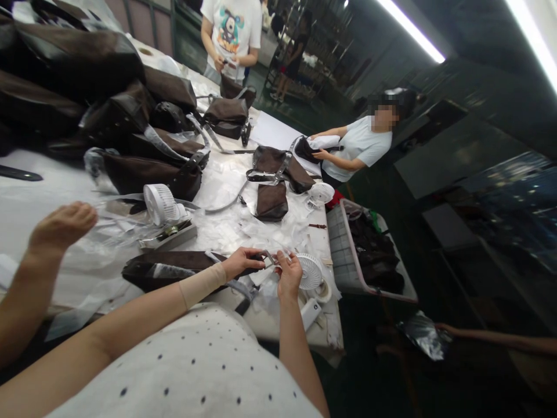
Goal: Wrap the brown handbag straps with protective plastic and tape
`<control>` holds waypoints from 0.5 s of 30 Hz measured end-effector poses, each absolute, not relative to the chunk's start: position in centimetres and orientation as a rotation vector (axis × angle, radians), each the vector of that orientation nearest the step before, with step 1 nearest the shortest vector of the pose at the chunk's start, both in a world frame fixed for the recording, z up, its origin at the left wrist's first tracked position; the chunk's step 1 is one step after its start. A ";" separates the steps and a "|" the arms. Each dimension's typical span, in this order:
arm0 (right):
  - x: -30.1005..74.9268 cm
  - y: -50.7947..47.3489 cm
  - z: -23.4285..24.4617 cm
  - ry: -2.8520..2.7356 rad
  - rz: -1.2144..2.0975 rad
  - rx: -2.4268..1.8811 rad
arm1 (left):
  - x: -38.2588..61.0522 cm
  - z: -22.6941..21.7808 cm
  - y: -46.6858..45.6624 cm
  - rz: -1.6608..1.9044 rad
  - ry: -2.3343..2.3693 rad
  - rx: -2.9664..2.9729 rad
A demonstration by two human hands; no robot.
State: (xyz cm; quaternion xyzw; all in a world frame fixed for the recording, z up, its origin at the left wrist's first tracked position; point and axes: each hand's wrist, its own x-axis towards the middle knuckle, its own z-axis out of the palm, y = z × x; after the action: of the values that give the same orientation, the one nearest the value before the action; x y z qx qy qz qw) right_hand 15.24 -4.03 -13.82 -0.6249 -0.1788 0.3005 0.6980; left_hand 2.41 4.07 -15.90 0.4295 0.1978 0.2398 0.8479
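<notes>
My left hand (243, 261), with a beige wrap on the wrist, pinches a small grey strap end with a metal buckle (268, 259). My right hand (288, 274) is closed on the same piece from the other side. The strap belongs to a dark brown bag (161, 268) lying flat on the table in front of me, partly under clear plastic. A small white fan (311, 270) stands just right of my right hand.
A co-worker's hand (61, 226) hovers at the left. Piled brown bags (108, 110), a second fan (160, 204), loose plastic and straps cover the table. Two people work at the far side. A pink crate (348, 255) of dark pieces stands at the table's right.
</notes>
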 end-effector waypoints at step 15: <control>14.8 -4.2 -14.0 -0.471 0.638 -1.284 | 2.6 -14.9 3.8 0.447 0.453 0.918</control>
State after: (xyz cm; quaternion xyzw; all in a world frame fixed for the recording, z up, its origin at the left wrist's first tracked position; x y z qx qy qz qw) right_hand 14.81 -4.21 -14.00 -0.5828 -0.2139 0.2894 0.7286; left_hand 2.61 3.76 -14.89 0.4354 0.2148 0.2122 0.8481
